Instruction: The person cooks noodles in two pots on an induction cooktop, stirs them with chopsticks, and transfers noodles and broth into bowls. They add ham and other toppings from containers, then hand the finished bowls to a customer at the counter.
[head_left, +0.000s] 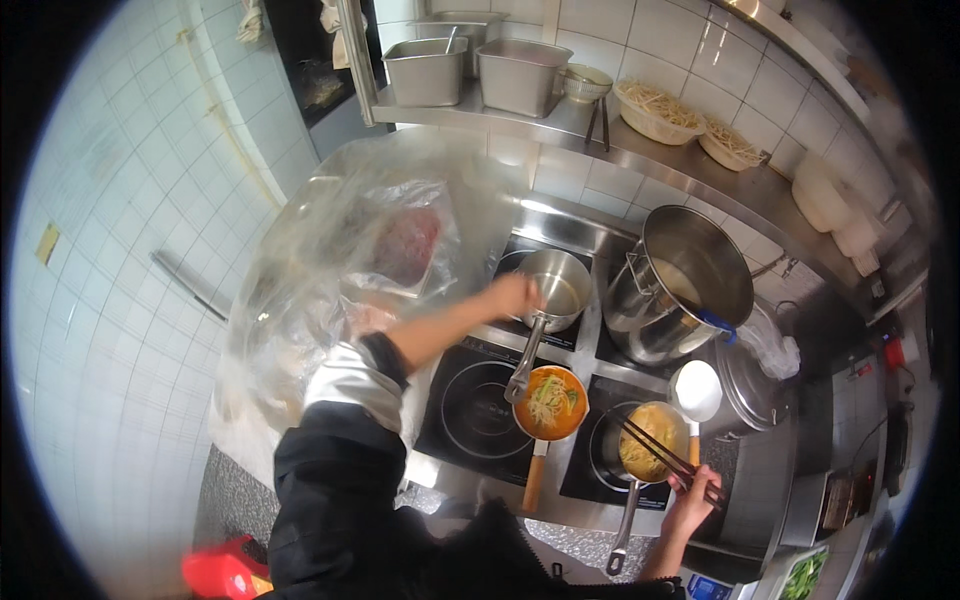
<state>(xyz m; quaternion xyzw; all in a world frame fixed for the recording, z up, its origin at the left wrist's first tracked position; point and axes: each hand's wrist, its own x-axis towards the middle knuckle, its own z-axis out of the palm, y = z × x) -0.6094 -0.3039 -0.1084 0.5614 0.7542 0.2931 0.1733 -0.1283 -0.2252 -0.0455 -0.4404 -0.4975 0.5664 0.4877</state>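
My left hand (514, 296) is blurred beside the rim of a steel saucepan (564, 281) holding a little clear liquid; I cannot tell whether its fingers hold anything. A long metal handle (529, 360) runs from that pan towards me. Just below is a pan of orange-red soup (553, 420) with bean sprouts and greens, its wooden handle towards me. In my right hand (694, 499) are dark chopsticks (660, 450), held slanting over a pan of yellowish noodles (651, 439). Close to that hand, a white-bowled ladle (697, 391) rests with its handle down.
A tall stockpot (679, 285) stands at the right rear of the induction hobs (480, 420). Plastic sheeting (300, 277) and bagged red meat (407, 244) lie at left. The wall shelf (517, 131) bears metal containers (525, 71) and bean sprout bowls (658, 112).
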